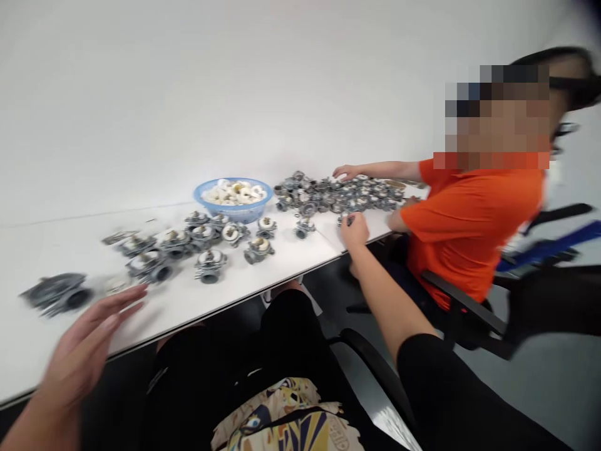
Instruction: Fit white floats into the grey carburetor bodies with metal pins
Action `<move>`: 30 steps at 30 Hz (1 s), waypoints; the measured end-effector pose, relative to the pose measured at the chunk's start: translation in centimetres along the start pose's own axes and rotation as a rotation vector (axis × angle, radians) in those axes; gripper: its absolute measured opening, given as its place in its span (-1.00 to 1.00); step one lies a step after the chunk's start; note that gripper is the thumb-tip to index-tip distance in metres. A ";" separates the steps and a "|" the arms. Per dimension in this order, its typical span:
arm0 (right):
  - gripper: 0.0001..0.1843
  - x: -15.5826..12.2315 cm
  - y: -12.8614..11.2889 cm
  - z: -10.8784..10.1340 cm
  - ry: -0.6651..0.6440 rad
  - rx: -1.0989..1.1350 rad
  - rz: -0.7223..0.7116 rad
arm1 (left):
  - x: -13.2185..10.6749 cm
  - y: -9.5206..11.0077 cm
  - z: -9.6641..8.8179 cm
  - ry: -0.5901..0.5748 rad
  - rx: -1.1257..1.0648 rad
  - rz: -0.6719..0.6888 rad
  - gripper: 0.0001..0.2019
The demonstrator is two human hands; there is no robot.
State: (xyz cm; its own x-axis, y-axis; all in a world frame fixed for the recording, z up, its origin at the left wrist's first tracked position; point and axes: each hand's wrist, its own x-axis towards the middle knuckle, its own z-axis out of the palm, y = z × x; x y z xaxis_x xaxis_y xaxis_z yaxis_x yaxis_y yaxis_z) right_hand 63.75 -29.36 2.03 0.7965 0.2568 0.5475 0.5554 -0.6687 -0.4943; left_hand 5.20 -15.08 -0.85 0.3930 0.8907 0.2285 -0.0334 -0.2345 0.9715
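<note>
My left hand [91, 341] hovers over the near edge of the white table [56, 250], fingers stretched out and empty, close to a grey metal part [59, 292]. My right hand [354, 230] reaches far right, fingers curled on a small grey metal part [346, 219] at the edge of a large pile of grey metal parts [338, 193]. Several grey metal assemblies with pale inserts [197, 244] lie in loose rows in the table's middle.
A blue basket [233, 199] holds white rings behind the assemblies. A person in an orange shirt [469, 219] sits at the right, both hands at the pile. Black chair arms [375, 369] stand beside my lap. The picture is motion-blurred.
</note>
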 end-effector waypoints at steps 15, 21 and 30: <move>-0.70 1.2 -1.2 -0.6 0.003 -0.006 0.071 | 0.0 0.6 0.7 -0.042 -0.124 0.106 -0.66; -0.66 1.5 -1.0 -0.2 0.029 -0.051 0.071 | 0.2 0.1 0.5 -0.068 -0.132 0.129 -0.69; -0.59 2.5 -0.1 1.1 0.098 0.022 0.094 | 0.2 0.1 0.6 -0.075 -0.155 0.140 -0.69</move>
State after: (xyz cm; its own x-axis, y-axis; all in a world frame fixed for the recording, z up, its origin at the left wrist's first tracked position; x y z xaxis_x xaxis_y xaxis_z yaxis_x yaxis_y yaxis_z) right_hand 65.96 -27.86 2.75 0.8187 0.1231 0.5609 0.4850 -0.6710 -0.5608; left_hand 5.82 -15.13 -0.71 0.4416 0.8208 0.3623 -0.2308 -0.2863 0.9299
